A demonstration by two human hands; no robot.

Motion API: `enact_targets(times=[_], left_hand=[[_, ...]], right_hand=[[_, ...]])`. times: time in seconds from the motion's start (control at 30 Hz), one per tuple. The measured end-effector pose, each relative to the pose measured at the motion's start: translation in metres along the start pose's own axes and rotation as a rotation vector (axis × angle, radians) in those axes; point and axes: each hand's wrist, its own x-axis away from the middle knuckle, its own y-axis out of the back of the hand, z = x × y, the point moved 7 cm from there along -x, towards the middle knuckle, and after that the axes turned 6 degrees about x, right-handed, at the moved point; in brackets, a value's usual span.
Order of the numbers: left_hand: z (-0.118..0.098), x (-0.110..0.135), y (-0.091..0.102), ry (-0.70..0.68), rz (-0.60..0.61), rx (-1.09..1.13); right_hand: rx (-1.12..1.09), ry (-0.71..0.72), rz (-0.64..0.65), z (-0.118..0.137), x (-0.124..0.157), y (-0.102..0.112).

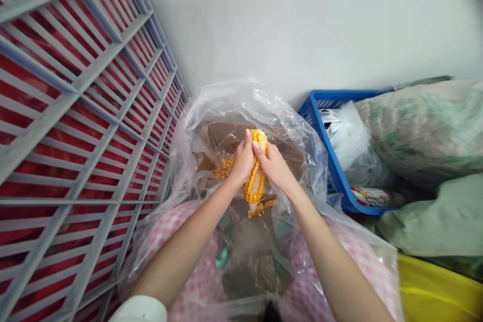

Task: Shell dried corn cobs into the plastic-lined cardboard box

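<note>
A yellow corn cob (256, 176) is held upright over the mouth of a large clear plastic bag (302, 136). My left hand (242, 160) wraps round its left side, fingers closed on it. On the cob's right side sits my right hand (274, 165), also closed on it, with the thumb pressed against the kernels near the top. Loose kernels (223, 167) lie inside the bag to the left of the cob, and a few more (260, 208) hang or fall just below its lower end. The bag lies between my knees in pink checked cloth (204, 282).
A grey slatted rack with red behind it (75, 121) fills the left side. A white wall stands ahead. To the right is a blue plastic basket (328, 161) with white bags, then large filled sacks (426, 131) and a yellow container (437, 292).
</note>
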Motion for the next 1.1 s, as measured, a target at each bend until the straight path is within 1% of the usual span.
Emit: enact_targets(times=[0.1, 0.3, 0.47, 0.8, 0.87, 0.97, 1.03, 1.1], left_hand=[[0.000, 0.000, 0.001, 0.005, -0.017, 0.037], [0.005, -0.002, 0.007, 0.010, -0.052, 0.041], [0.006, 0.000, 0.006, 0.035, -0.055, 0.057], [0.011, 0.004, 0.005, 0.114, -0.054, 0.057], [0.008, 0.004, 0.003, 0.079, -0.034, 0.050], [-0.003, 0.003, 0.003, -0.040, -0.022, 0.002], [-0.009, 0.002, 0.006, -0.102, -0.060, -0.025], [-0.011, 0.001, 0.012, -0.128, -0.124, -0.030]], right_hand=[[0.001, 0.004, -0.031, 0.003, -0.001, -0.001], [0.005, 0.011, -0.085, 0.005, 0.001, -0.004], [-0.012, 0.009, -0.096, 0.004, 0.002, -0.005], [-0.023, -0.043, -0.110, 0.000, 0.007, -0.005], [-0.042, -0.050, -0.113, 0.002, 0.006, -0.003], [-0.084, -0.042, -0.107, 0.007, 0.006, 0.001], [-0.107, -0.047, -0.093, 0.010, 0.008, 0.001], [-0.104, -0.086, -0.074, 0.012, 0.013, 0.000]])
